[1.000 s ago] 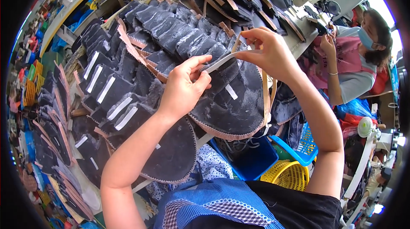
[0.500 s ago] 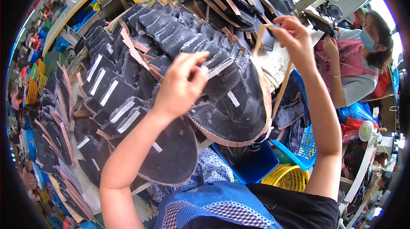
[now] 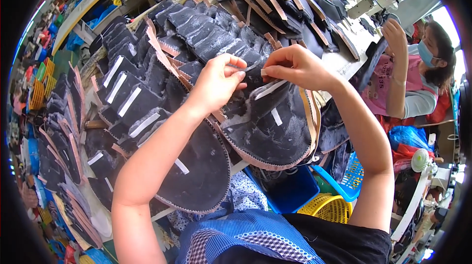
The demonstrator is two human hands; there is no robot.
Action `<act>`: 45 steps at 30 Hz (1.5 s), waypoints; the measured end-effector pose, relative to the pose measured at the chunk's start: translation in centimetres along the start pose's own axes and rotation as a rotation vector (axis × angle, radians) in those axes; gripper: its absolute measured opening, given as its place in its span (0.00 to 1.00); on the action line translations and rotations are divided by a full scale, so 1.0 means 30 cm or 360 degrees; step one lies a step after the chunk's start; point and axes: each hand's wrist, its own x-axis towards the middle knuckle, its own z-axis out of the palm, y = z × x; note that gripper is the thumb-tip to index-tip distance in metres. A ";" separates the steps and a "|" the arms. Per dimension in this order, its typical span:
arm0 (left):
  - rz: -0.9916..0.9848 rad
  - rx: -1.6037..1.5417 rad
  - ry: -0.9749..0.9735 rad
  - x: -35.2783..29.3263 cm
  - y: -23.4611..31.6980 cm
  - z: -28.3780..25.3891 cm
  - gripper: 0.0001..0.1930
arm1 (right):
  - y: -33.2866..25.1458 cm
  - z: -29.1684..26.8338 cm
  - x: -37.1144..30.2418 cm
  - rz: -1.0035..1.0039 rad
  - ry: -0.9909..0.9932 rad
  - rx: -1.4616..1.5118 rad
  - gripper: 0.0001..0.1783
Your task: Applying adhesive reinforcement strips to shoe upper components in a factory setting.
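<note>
your right grip pinches a small pale strip, whose visible tip points to the left; its long axis i cannot tell. your left grip, near it, is partly open. below them lies a black piece, rounded end toward you. other black pieces crowd the counter.

Wearer's two hands, one masked co-worker, one pale-green fan

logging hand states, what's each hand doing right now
Left hand: partly open, nothing visibly held.
Right hand: closed, pinching the tip of a pale strip.
</note>
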 end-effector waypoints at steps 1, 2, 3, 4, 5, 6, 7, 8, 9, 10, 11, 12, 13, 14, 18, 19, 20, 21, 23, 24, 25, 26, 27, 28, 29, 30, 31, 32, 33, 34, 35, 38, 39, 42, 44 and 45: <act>-0.0008 -0.0005 -0.0004 -0.004 0.007 0.007 0.15 | 0.002 -0.003 -0.005 0.0052 -0.0031 0.0031 0.15; -0.0025 -0.0199 0.0010 -0.010 0.017 0.013 0.16 | 0.014 -0.004 0.000 0.0081 -0.0011 0.0133 0.14; -0.0043 -0.0392 0.0026 -0.018 0.032 0.016 0.17 | 0.009 -0.007 0.004 0.0089 -0.0014 0.0138 0.14; -0.0071 -0.0386 -0.0036 -0.030 0.057 0.008 0.22 | -0.022 -0.010 0.014 0.0129 -0.0079 -0.0055 0.13; -0.0074 -0.0386 -0.0034 -0.028 0.051 0.006 0.22 | -0.040 -0.007 0.023 0.0167 -0.0143 -0.0249 0.12; -0.0059 -0.0392 -0.0066 -0.023 0.041 0.004 0.23 | -0.023 0.008 0.034 0.0099 -0.0043 -0.0213 0.12; -0.0041 -0.0398 -0.0096 -0.020 0.040 0.003 0.24 | -0.026 0.013 0.042 0.0096 -0.0046 -0.0211 0.12; -0.0043 -0.0398 -0.0092 -0.022 0.044 0.003 0.24 | -0.030 0.017 0.049 0.0082 -0.0057 -0.0160 0.12; -0.0036 -0.0391 -0.0116 -0.026 0.053 0.003 0.24 | -0.033 0.020 0.055 0.0068 -0.0067 -0.0108 0.12; -0.0032 -0.0385 -0.0143 -0.030 0.058 0.007 0.24 | -0.031 0.022 0.057 0.0069 -0.0068 -0.0107 0.12; -0.0034 -0.0386 -0.0144 -0.032 0.056 0.012 0.24 | -0.029 0.024 0.059 0.0078 -0.0085 -0.0108 0.12; -0.0006 -0.0317 -0.0126 -0.034 0.053 0.018 0.23 | -0.026 0.025 0.060 0.0088 -0.0100 -0.0110 0.12; 0.0025 -0.0247 -0.0109 -0.036 0.053 0.021 0.22 | -0.020 0.028 0.061 0.0089 -0.0098 -0.0110 0.12; 0.0026 -0.0248 -0.0112 -0.034 0.043 0.024 0.22 | -0.009 0.032 0.062 0.0078 -0.0049 -0.0177 0.14; 0.0184 -0.0022 0.0105 -0.031 -0.003 0.028 0.18 | -0.065 0.047 0.058 0.0295 0.0200 -0.0646 0.18; 0.0220 0.0062 0.0181 -0.026 -0.007 0.042 0.17 | -0.017 0.011 0.045 0.0280 0.0270 -0.0657 0.19; 0.0201 0.0037 0.0212 -0.018 -0.019 0.044 0.18 | 0.001 -0.031 0.027 0.0355 0.0282 -0.0516 0.18; 0.0204 0.0031 0.0205 -0.014 -0.023 0.042 0.18 | 0.016 -0.066 0.006 0.0428 0.0294 -0.0375 0.18; 0.0186 0.0074 0.0190 -0.017 -0.011 0.043 0.20 | 0.025 -0.094 -0.030 0.0509 0.0424 -0.0262 0.25; 0.0134 0.0135 0.0156 -0.020 0.002 0.047 0.19 | 0.031 -0.093 -0.031 0.0424 0.0472 -0.0447 0.27; 0.0139 0.0133 0.0149 -0.019 0.004 0.047 0.19 | 0.039 -0.086 -0.024 0.0337 0.0517 -0.0629 0.30; 0.0168 0.0243 0.0141 -0.018 0.005 0.046 0.19 | 0.035 -0.066 -0.019 0.0289 0.0570 -0.0690 0.33; 0.0198 0.0354 0.0135 -0.018 0.007 0.047 0.19 | 0.039 -0.051 -0.008 0.0194 0.0623 -0.0766 0.35; 0.0177 0.0437 0.0105 -0.025 0.023 0.051 0.19 | 0.047 -0.038 -0.008 0.0075 0.0719 -0.0843 0.33; 0.0182 0.0435 0.0100 -0.025 0.022 0.055 0.19 | 0.056 -0.027 -0.011 -0.0048 0.0813 -0.0919 0.32; 0.0352 0.0572 0.0103 -0.025 0.020 0.059 0.19 | 0.060 -0.023 -0.012 -0.0045 0.0817 -0.0922 0.32; 0.0520 0.0712 0.0113 -0.027 0.019 0.061 0.19 | 0.064 -0.020 -0.008 -0.0108 0.0802 -0.0964 0.26; 0.0548 0.0645 0.0124 -0.031 0.028 0.065 0.18 | 0.068 -0.015 -0.005 -0.0172 0.0786 -0.1006 0.21; 0.0548 0.0647 0.0128 -0.033 0.028 0.065 0.18 | 0.074 -0.002 -0.005 -0.0176 0.0785 -0.1005 0.21; 0.0575 0.0725 0.0107 -0.039 0.027 0.063 0.18 | 0.081 0.019 -0.007 -0.0246 0.0747 -0.1131 0.16; 0.0602 0.0802 0.0085 -0.042 0.025 0.059 0.19 | 0.082 0.037 -0.007 -0.0316 0.0709 -0.1256 0.12; 0.0547 0.0826 0.0117 -0.045 0.019 0.045 0.17 | 0.087 0.031 0.005 -0.0128 0.0883 -0.1145 0.10; 0.0510 0.0704 0.0108 -0.048 0.016 0.040 0.16 | 0.100 0.012 0.007 0.0004 0.0986 -0.1045 0.10; 0.0312 0.0489 -0.0094 -0.059 0.035 0.007 0.18 | 0.129 -0.049 -0.010 -0.0083 0.0999 -0.0982 0.10; 0.0287 0.0460 -0.0023 -0.061 0.046 0.003 0.18 | 0.109 -0.038 0.002 -0.0175 0.0894 -0.0914 0.10; 0.0308 0.0428 0.0073 -0.050 0.053 0.007 0.18 | 0.091 -0.018 0.007 -0.0172 0.0864 -0.0874 0.10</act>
